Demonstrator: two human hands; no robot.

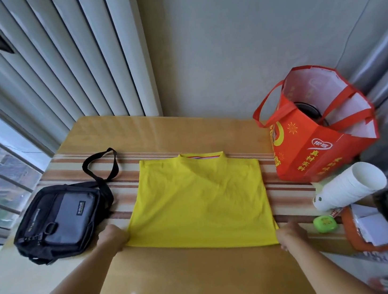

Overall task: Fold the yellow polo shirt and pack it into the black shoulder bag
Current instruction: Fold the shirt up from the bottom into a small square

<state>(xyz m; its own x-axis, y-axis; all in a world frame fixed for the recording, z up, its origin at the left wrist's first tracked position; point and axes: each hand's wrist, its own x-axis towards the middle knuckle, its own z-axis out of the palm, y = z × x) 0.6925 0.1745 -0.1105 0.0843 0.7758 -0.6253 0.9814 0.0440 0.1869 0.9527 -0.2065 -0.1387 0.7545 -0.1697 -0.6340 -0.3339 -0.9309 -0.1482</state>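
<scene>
At the far left of the table (204,269), one black shoulder bag (61,218) lies flat with its grey front panel up and its strap looped toward the wall; it sits on a striped cloth (289,183) that runs across the tabletop. Just right of the bag, the left hand (112,239) is at the near-left corner of the shirt, fingers curled over the fabric edge and gripping it; how the fingertips lie is hidden under the cloth. One yellow polo shirt (199,203) lies at the centre of the table, folded into a rough rectangle with the collar toward the wall and the hem toward the person, apart from the bag and not inside it. The right hand (290,234) is at the near-right corner of the shirt, fingers curled down at the hem; the fingertips are out of sight, but the hand appears to pinch the fabric. Further right stand one red shopping bag (312,153), open at the top, one stack of white paper cups (348,185) lying on its side, and one small green object (325,223) near the table edge.
</scene>
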